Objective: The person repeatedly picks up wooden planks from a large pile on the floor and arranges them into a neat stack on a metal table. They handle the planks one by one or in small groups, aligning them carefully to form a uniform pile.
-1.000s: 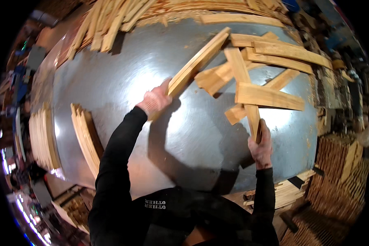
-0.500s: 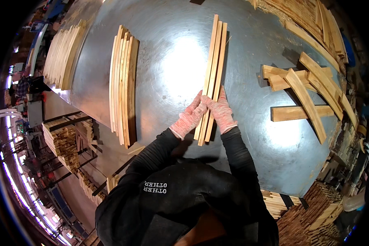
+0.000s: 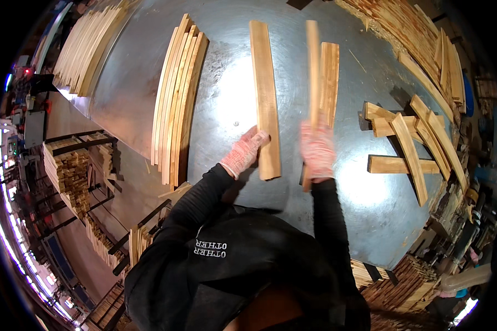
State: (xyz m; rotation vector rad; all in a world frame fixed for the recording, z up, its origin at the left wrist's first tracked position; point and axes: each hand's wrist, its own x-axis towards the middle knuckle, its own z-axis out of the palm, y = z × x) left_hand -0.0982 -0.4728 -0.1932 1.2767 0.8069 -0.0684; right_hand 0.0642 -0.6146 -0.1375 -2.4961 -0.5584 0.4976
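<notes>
My left hand (image 3: 244, 153), in a pink knit glove, rests its fingers on the near end of a long flat wooden slat (image 3: 264, 94) that lies on the grey metal table (image 3: 226, 77). My right hand (image 3: 317, 151), also gloved and blurred by motion, grips a second slat (image 3: 313, 71) lifted off the table and standing nearly on edge. A third slat (image 3: 329, 80) lies flat just right of it.
A row of slats (image 3: 176, 99) lies left of my hands. A loose heap of slats (image 3: 414, 138) sits at the right. More slats (image 3: 83, 49) are piled at the far left edge and along the far right rim (image 3: 425, 49). Stacks of wood (image 3: 72, 171) stand below the table.
The slats that I held together in both hands are now apart: the left one has slid left under my left hand, and my right hand has lifted another off the table.
</notes>
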